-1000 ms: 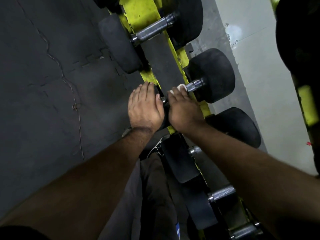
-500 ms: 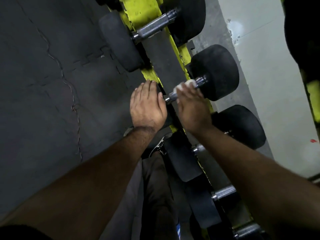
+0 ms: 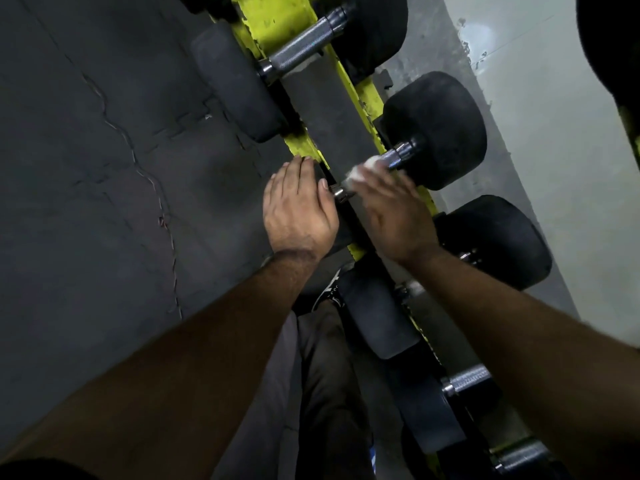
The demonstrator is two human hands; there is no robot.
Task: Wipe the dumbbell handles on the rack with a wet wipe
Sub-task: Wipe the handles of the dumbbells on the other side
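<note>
From the head camera, the right hand point(image 3: 391, 209) gripped a white wipe point(image 3: 360, 173) around the handle point(image 3: 389, 157) of a dumbbell lying on the yellow rack point(image 3: 277, 26). The left hand point(image 3: 298, 209) lay flat, fingers straight, on that dumbbell's near black weight. Another dumbbell point(image 3: 301, 53) sat farther along.

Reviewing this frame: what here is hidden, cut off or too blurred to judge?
- Head view: right hand is motion-blurred; its grip on the wet wipe is unclear.
- The dumbbell handle is mostly covered by that hand and wipe.
- The near weight head lies hidden under the left hand.
- The yellow rack is cut off at top and bottom edges.
</note>
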